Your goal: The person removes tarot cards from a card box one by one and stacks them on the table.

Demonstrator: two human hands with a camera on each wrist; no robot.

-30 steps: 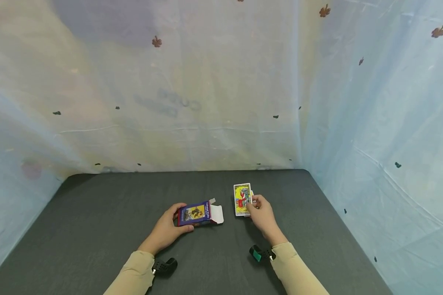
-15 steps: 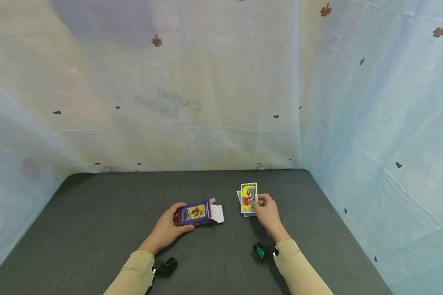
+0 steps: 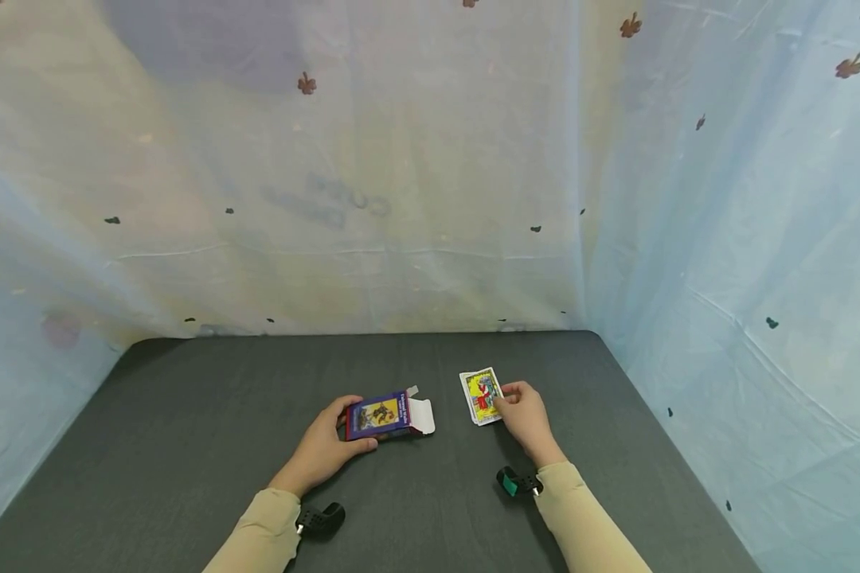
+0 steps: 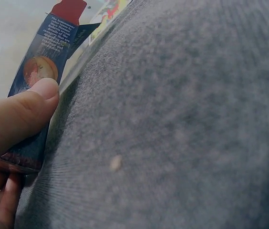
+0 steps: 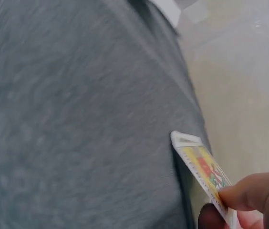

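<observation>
My left hand [image 3: 324,442] grips a dark blue card box [image 3: 378,415] by its closed end, thumb along the near side and fingers at the far side. The box's white end flap [image 3: 422,415] stands out to the right. In the left wrist view the thumb presses the printed narrow side of the box [image 4: 40,52]. To the right, my right hand [image 3: 529,420] pinches a few picture cards [image 3: 482,395], the top one yellow with a red figure. In the right wrist view the thumb lies on the face of the cards [image 5: 203,167], fingers underneath.
Both hands work over a dark grey cloth-covered table [image 3: 215,446]. Its back edge meets a pale hanging curtain [image 3: 416,159] with small leaf marks. A black band [image 3: 320,521] sits at the left wrist and another, with a green patch [image 3: 510,485], at the right.
My right hand has moved right with the cards. They have gone from offset to nearly lined up, and the stack now tilts to the left. The left hand and box stay put.
</observation>
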